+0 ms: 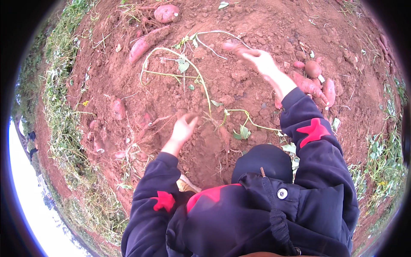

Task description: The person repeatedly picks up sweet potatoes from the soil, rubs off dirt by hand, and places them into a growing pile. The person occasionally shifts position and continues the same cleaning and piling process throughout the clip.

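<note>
My right hand [259, 60] reaches forward over the soil. A small reddish sweet potato [231, 47], blurred by motion, is at its fingers and looks gripped. My left hand [184, 128] hovers low over loose red earth, fingers apart, with nothing visible in it. Just right of that hand, a green vine [201, 78] rises from a root crown. Below the crown, a partly buried sweet potato [224, 138] shows in the dug soil. Thin roots and another half-buried tuber [146, 120] lie to the left of my left hand.
Several sweet potatoes [305, 84] form a pile near my right forearm. A long tuber [141, 48] and a round tuber [166, 13] lie farther ahead. Cut vines [61, 93] run along the left side, with more greenery [380, 154] at right. My dark knee [262, 162] is close to the dug spot.
</note>
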A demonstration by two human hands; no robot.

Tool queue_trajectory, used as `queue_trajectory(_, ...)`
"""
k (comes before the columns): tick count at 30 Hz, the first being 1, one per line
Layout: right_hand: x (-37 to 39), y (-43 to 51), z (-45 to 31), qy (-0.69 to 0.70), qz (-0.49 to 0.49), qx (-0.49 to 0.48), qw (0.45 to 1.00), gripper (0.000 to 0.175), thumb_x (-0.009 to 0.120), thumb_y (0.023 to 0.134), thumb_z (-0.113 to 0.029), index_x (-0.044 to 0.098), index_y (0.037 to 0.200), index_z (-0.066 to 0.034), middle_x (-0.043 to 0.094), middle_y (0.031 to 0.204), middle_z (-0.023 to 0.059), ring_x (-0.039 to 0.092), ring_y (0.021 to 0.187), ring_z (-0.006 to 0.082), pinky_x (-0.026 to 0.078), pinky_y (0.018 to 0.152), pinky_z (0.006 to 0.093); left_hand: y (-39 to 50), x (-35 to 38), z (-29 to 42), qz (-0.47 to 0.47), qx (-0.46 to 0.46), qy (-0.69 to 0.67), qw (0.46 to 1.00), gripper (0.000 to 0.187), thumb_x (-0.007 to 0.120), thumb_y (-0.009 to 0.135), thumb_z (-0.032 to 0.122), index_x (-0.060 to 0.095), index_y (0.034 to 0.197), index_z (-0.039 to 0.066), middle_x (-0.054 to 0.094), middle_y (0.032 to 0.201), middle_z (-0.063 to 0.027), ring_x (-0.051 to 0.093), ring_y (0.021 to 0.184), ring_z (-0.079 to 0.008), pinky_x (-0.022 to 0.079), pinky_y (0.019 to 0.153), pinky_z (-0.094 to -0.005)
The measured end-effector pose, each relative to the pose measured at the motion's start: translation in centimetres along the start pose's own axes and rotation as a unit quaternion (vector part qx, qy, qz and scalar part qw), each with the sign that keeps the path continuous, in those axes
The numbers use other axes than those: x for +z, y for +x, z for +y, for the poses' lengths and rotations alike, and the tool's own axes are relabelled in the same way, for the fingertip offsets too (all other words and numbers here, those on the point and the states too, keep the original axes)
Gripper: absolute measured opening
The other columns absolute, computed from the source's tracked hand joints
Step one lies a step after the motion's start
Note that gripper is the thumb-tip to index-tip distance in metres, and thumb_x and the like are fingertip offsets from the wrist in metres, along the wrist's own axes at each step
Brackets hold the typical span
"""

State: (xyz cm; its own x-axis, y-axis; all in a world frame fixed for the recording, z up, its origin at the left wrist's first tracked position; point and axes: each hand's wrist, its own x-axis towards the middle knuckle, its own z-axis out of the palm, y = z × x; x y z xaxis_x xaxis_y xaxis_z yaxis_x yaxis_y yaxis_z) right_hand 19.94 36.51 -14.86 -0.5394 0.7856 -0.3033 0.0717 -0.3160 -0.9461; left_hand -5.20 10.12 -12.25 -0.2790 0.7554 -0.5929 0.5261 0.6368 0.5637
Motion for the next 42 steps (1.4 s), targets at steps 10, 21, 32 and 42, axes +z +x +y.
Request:
queue_trajectory(10,14.7,-12.1,-11.5,-0.148,-0.290,-0.110,0.939,0.034,0.071,0.083,-0.022,0.067,0.110,-0.0020,0.066,0.110,0.0123,0.059,0.106,0.0187,0.046,0.093,0.0304,-6.1,-6.3,9.5,-0.091,0.153,-0.640,0.748,0.035,0.054,0.093,0.043,0.051,0.117,0.017,0.060,0.106,-0.0024,0.055,0.102,-0.0205,0.040,0.096,-0.0463)
queue_trajectory(21,26.8,-28.1,-15.3,-0.351,0.056,-0.198,0.914,0.069,0.061,0.080,-0.056,0.054,0.122,-0.0020,0.063,0.110,0.0219,0.063,0.101,0.0320,0.048,0.087,0.0375,-23.9,-6.6,7.4,-0.162,0.179,-0.613,0.753,0.068,0.028,0.089,0.071,0.034,0.136,0.023,0.049,0.127,-0.0076,0.053,0.112,-0.0240,0.047,0.087,-0.0480)
queue_trajectory(32,29.5,-30.5,-10.8,-0.292,0.149,-0.249,0.911,0.046,0.055,0.091,-0.039,0.058,0.112,0.0011,0.064,0.101,0.0238,0.062,0.099,0.0341,0.047,0.084,0.0402,-26.0,-5.4,3.1,-0.114,0.176,-0.520,0.828,0.049,0.039,0.091,0.064,0.051,0.108,0.019,0.047,0.075,0.0036,0.042,0.058,-0.0097,0.036,0.053,-0.0258)
queue_trajectory(42,28.1,-26.9,-12.4,-0.160,-0.002,-0.179,0.971,0.049,0.061,0.089,-0.040,0.059,0.115,0.0018,0.066,0.090,0.0121,0.062,0.077,0.0158,0.050,0.066,0.0284,-22.4,-7.6,1.8,0.125,0.178,-0.347,0.912,0.043,0.038,0.099,0.045,0.057,0.079,0.012,0.046,0.056,0.0035,0.035,0.044,-0.0073,0.025,0.040,-0.0238)
